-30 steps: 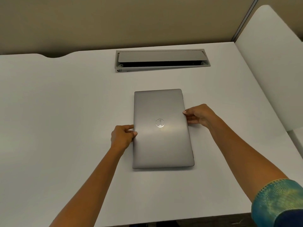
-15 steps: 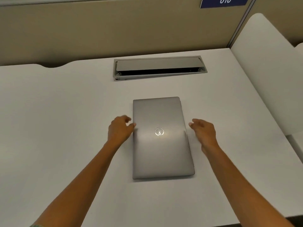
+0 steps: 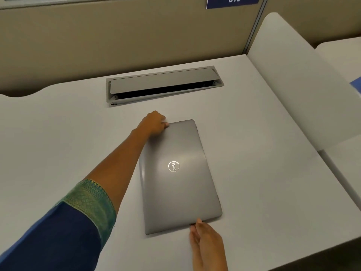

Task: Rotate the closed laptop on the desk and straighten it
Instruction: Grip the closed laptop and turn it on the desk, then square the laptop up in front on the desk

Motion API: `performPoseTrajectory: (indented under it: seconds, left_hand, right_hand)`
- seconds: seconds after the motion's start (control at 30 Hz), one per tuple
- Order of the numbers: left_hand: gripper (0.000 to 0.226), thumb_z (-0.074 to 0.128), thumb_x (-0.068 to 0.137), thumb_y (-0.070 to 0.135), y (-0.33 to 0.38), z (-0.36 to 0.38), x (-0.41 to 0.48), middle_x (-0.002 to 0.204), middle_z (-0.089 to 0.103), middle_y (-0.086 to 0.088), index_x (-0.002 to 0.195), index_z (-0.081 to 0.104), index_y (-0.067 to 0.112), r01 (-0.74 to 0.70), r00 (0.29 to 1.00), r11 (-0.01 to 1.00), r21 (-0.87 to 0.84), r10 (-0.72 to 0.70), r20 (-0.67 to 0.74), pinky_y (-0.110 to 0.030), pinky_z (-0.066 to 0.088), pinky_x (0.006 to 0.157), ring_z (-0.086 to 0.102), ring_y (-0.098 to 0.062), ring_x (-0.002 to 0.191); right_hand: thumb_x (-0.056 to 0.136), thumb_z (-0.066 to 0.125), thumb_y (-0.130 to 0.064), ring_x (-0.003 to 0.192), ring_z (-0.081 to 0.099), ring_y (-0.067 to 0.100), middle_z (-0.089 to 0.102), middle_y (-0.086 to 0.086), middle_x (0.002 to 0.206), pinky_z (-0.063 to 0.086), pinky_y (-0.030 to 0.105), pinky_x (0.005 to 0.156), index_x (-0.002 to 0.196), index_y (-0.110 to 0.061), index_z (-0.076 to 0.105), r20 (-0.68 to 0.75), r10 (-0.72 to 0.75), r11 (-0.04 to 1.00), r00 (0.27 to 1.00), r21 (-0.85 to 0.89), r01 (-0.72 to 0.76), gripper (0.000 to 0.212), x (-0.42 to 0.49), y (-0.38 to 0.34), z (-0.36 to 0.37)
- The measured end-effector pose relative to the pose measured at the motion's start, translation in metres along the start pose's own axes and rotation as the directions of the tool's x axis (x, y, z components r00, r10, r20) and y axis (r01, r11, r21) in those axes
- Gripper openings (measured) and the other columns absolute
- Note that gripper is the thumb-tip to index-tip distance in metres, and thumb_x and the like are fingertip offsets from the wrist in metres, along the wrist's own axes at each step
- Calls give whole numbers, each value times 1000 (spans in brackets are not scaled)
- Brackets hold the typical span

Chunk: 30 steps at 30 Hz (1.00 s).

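Hands have shifted from the laptop [image 3: 178,177] sides: left hand [image 3: 154,123] grips the far corner, right hand [image 3: 207,245] lies flat against the near edge; rotation starting.

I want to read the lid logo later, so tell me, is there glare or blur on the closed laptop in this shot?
Head view: a soft pale glare band crosses the laptop lid around the round logo, which stays legible; the right hand at the near edge looks slightly motion-blurred; the left hand at the far corner is sharper; wide-angle distortion bends the desk edges.
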<state>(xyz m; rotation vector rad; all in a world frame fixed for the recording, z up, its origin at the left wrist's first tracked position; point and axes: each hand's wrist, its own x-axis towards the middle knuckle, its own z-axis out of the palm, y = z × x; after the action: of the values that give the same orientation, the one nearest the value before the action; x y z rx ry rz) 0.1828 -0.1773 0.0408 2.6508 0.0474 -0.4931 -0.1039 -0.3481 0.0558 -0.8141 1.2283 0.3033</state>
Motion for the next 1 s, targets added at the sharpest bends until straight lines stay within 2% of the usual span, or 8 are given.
performPoseTrajectory:
  seconds: [0.07,0.2,0.33,0.5,0.67,0.8,0.9,1.0]
  left_hand:
    - [26,57,93,29,-1,2,1,82,64,-12,85,67,6,0,1000,998,-57,1,5,-30,41,74,58,-29,85]
    - [33,58,93,28,3,1,-2,119,70,-12,115,70,8,-9,999,995,-95,12,31,-33,46,90,63,-30,107]
    - [33,61,91,27,5,0,-3,121,69,-13,117,69,7,30,999,989,-145,-26,25,-30,44,85,62,-29,108]
    - [33,64,89,22,6,-3,-3,121,68,-16,116,68,5,90,995,972,-216,-82,49,-31,46,87,62,-31,108]
    - [34,68,86,21,-13,-17,-18,125,66,-15,116,68,3,205,979,932,-300,-190,78,-36,46,98,59,-32,115]
    - [36,70,84,20,-39,-31,-44,123,65,-18,115,68,1,305,951,863,-403,-299,80,-39,46,102,59,-33,112]
    - [38,71,84,21,-57,-37,-69,122,65,-20,116,67,1,385,916,796,-467,-390,91,-38,46,99,57,-29,100]
    - [41,70,84,24,-72,-39,-99,124,63,-18,118,66,2,456,876,710,-537,-466,129,-36,47,98,59,-30,103]
  right_hand:
    - [92,55,0,98,55,25,60,17,93,41,37,105,94,5,60,-8,9,1000,1000,2,-9,7,1,-1,1]
    - [92,55,1,102,55,28,60,16,92,41,39,106,113,9,57,-10,28,999,1000,37,-28,23,6,2,-3]
    - [92,55,1,102,56,30,61,17,93,43,39,99,122,12,54,-12,60,996,998,62,-60,32,8,3,-3]
    - [92,57,-1,100,58,31,62,18,89,44,42,102,114,9,57,-35,31,998,999,64,-28,25,7,1,-2]
    - [91,58,-1,81,59,24,62,17,84,58,36,78,106,10,59,-35,-22,997,999,76,25,18,11,-4,-9]
    - [91,57,-3,82,60,23,65,14,92,48,40,89,110,4,62,-15,-105,994,994,27,106,20,16,-21,-13]
    - [90,58,-1,93,63,29,67,17,101,53,42,88,107,6,63,7,-166,985,986,-36,166,19,24,-45,-11]
    - [89,59,1,85,64,26,67,15,94,59,36,71,97,4,64,65,-223,965,973,-125,230,10,32,-78,-3]
